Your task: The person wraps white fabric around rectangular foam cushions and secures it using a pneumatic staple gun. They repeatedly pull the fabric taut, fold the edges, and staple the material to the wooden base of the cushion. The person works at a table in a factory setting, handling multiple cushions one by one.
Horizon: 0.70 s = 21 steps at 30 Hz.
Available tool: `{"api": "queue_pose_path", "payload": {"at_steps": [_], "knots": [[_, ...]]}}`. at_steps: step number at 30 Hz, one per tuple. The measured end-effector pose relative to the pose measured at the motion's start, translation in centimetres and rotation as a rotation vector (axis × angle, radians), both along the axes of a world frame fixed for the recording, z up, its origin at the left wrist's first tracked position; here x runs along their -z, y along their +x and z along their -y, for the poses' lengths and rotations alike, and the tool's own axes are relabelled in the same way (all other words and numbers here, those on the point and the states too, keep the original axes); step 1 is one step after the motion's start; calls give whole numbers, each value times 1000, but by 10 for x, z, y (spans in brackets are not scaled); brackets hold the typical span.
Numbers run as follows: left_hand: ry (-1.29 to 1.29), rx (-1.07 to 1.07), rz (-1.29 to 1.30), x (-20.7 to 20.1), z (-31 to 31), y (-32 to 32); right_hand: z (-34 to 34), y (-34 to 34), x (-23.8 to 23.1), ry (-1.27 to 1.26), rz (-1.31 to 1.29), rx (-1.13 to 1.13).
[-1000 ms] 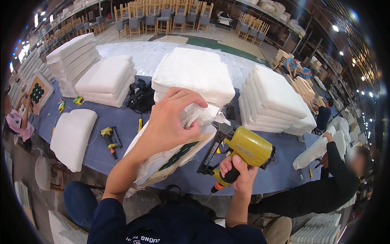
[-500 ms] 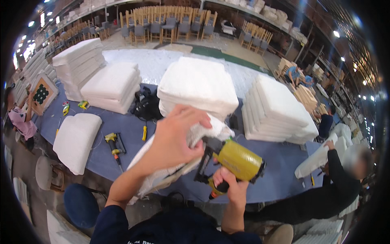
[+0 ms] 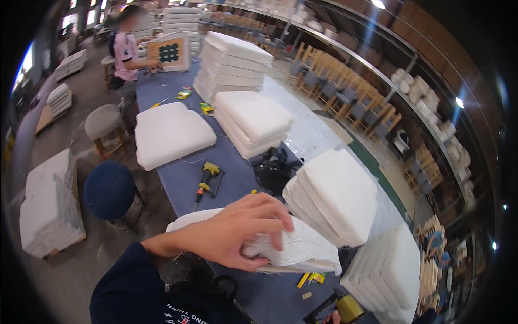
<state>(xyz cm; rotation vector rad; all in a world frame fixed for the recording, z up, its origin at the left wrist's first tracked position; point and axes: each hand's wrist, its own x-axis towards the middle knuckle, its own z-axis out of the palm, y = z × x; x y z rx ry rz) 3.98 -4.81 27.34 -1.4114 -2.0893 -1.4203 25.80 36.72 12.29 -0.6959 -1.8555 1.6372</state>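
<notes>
My left hand [image 3: 232, 233] grips the top edge of a white seat cushion [image 3: 302, 249], fingers curled over its fabric and thumb underneath. The cushion lies tilted at the near edge of the blue table [image 3: 178, 181]. Only a sliver of my right hand [image 3: 330, 317] shows at the bottom edge, against the yellow pneumatic stapler [image 3: 348, 308] with its black handle. The stapler sits low and to the right of the cushion.
Stacks of white cushions [image 3: 334, 194] [image 3: 251, 121] [image 3: 232, 65] crowd the table, with one single cushion [image 3: 170, 132]. A second yellow tool [image 3: 208, 178] and a black bag [image 3: 275, 170] lie between them. Blue stool [image 3: 110, 189] and grey stool [image 3: 102, 121] stand left. A person [image 3: 125, 54] holds a wooden seat frame [image 3: 168, 51].
The view has swung left along the table. My left hand keeps its hold on the cushion, while the stapler and my right hand have dropped to the bottom edge of the picture.
</notes>
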Motion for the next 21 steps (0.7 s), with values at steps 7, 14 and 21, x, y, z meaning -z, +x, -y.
{"api": "queue_pose_path", "payload": {"at_steps": [7, 14, 21], "knots": [[172, -417, 174, 20, 28, 42, -91, 18, 215, 364, 486, 37], [91, -531, 258, 25, 34, 72, -89, -63, 248, 94, 431, -26], [77, -571, 60, 37, 13, 80, -91, -130, 237, -339, 103, -60]]}}
